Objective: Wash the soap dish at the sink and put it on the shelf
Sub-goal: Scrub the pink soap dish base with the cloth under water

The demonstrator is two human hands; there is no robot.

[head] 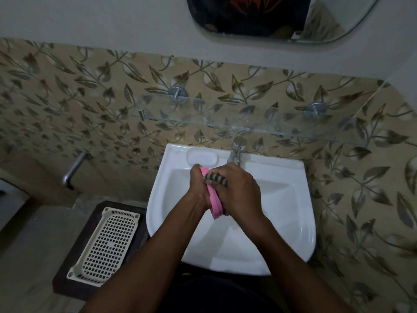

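Observation:
A pink soap dish is held on edge over the white sink. My left hand grips its left side. My right hand presses a dark striped scrubber against the dish's upper part. Both hands are just in front of the chrome tap. Most of the dish is hidden between my hands. A glass shelf runs along the tiled wall above the tap, with nothing on it.
A cream perforated plastic tray lies on a dark wooden stool left of the sink. A chrome pipe sticks out of the wall at the left. A mirror hangs above the shelf.

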